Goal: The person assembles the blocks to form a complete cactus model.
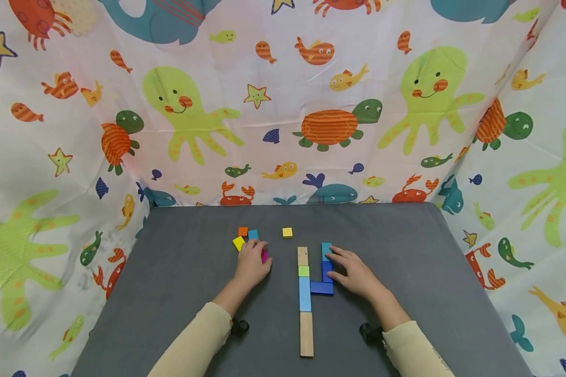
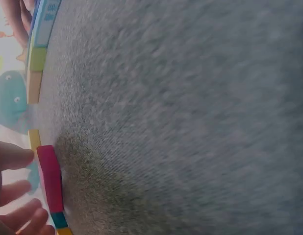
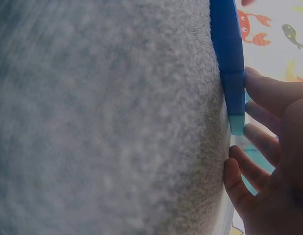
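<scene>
In the head view my left hand [image 1: 253, 263] is over a magenta block [image 1: 264, 256], partly hidden by the fingers. The left wrist view has the thumb at that block's edge and the other fingers loosely spread beside it. Close by lie an orange cube [image 1: 242, 231], a yellow block [image 1: 238, 243] and a blue block [image 1: 253, 234]. My right hand [image 1: 358, 275] has its thumb and fingers extended at the right side of a dark blue block [image 1: 327, 272] and a lighter blue block [image 1: 326, 251]. Another dark blue block [image 1: 322, 288] lies crosswise below them.
A straight column runs down the middle: a short wooden block [image 1: 303, 256], a green cube [image 1: 304, 271], a light blue block [image 1: 304, 294] and a long wooden block [image 1: 306, 334]. A yellow cube [image 1: 287, 233] sits farther back. Everything lies on a grey table [image 1: 193, 314] before a patterned curtain [image 1: 273, 183].
</scene>
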Tool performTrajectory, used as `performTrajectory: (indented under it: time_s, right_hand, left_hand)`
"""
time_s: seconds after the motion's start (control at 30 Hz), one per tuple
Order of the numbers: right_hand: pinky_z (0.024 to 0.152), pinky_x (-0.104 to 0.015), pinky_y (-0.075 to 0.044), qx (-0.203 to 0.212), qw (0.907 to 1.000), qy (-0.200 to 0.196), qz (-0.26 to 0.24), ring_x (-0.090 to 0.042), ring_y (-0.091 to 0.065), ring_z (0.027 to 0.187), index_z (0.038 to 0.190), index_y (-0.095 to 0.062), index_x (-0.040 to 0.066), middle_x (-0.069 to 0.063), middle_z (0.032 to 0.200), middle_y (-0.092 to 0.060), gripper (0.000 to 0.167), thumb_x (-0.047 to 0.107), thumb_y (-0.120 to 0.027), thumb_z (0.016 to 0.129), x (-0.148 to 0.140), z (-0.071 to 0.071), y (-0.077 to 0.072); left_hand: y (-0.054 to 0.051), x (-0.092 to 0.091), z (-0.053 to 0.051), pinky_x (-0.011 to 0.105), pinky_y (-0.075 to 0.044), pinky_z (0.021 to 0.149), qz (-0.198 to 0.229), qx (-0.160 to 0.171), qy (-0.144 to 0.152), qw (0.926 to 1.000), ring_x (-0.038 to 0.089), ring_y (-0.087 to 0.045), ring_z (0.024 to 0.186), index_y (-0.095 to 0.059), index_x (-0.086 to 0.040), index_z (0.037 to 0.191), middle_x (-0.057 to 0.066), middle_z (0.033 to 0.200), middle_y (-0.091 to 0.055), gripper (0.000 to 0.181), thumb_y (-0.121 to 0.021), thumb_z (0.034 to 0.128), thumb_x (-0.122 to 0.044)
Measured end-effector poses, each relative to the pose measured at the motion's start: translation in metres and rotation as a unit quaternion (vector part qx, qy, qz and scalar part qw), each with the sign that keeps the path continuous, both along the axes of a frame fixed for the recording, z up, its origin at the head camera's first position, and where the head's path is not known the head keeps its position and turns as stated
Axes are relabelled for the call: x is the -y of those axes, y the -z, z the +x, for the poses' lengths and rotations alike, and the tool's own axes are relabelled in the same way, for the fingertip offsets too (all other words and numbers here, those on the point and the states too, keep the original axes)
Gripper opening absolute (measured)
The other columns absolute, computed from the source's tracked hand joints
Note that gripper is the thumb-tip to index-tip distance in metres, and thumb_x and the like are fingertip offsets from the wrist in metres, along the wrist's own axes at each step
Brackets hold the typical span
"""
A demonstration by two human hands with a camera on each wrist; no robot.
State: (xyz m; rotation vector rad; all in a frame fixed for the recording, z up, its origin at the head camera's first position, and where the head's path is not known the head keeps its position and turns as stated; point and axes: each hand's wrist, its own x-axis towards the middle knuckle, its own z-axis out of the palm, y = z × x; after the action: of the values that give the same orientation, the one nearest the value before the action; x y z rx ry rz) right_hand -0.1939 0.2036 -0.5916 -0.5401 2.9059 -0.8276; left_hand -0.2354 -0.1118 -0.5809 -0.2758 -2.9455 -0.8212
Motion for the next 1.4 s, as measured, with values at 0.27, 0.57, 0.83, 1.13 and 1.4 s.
performTrajectory:
  time_s: [0.27, 0.57, 0.83, 1.13, 1.4]
  right_hand:
    - [0.112, -0.061, -0.035, 0.001, 1.0, 0.003, -0.002, -0.038, -0.036, 0.145, 0.148, -0.052, 0.014, -0.01, 0.161, -0.039, 0.059, 0.034, -0.07, 0.096, -0.001, 0.0, 0.0]
    - [0.112, -0.061, -0.036, 0.001, 1.0, 0.003, -0.001, -0.038, -0.036, 0.146, 0.149, -0.052, 0.015, -0.009, 0.161, -0.038, 0.06, 0.034, -0.07, 0.095, 0.0, 0.001, 0.001]
    - [0.111, -0.062, -0.036, 0.002, 1.0, 0.007, 0.006, -0.038, -0.035, 0.146, 0.149, -0.051, 0.015, -0.009, 0.162, -0.038, 0.06, 0.035, -0.07, 0.095, 0.001, 0.003, 0.001]
    - [0.112, -0.061, -0.036, 0.0, 0.9999, 0.008, 0.008, -0.038, -0.036, 0.146, 0.149, -0.051, 0.016, -0.008, 0.162, -0.038, 0.06, 0.035, -0.07, 0.095, 0.0, 0.001, 0.002]
    - [0.112, -0.062, -0.035, 0.003, 1.0, 0.008, 0.004, -0.038, -0.035, 0.146, 0.149, -0.051, 0.015, -0.009, 0.161, -0.038, 0.06, 0.035, -0.07, 0.096, 0.001, 0.002, 0.001]
  left_hand:
    - [0.0, 0.003, 0.014, 0.048, -0.05, 0.098, -0.033, 0.028, -0.016, 0.9989, 0.036, -0.053, 0.114, -0.061, -0.003, 0.134, 0.018, 0.131, -0.06, 0.054, -0.077, 0.0873, -0.025]
    - [0.008, 0.013, 0.013, 0.049, -0.051, 0.1, 0.047, 0.063, -0.038, 0.9962, 0.036, -0.058, 0.115, -0.061, 0.002, 0.134, 0.022, 0.133, -0.058, 0.06, -0.082, 0.0819, -0.019]
    - [0.016, 0.02, 0.007, 0.045, -0.052, 0.092, 0.098, 0.1, -0.061, 0.9883, 0.026, -0.057, 0.1, -0.058, 0.0, 0.138, 0.016, 0.117, -0.06, 0.068, -0.084, 0.0803, -0.022]
    - [0.014, 0.023, 0.005, 0.045, -0.05, 0.096, 0.1, 0.114, -0.051, 0.9871, 0.025, -0.058, 0.103, -0.058, -0.001, 0.139, 0.016, 0.124, -0.06, 0.069, -0.085, 0.0799, -0.024]
    - [0.01, 0.023, 0.003, 0.044, -0.051, 0.091, 0.094, 0.125, -0.041, 0.9868, 0.025, -0.056, 0.098, -0.059, -0.001, 0.139, 0.014, 0.117, -0.06, 0.068, -0.085, 0.0801, -0.023]
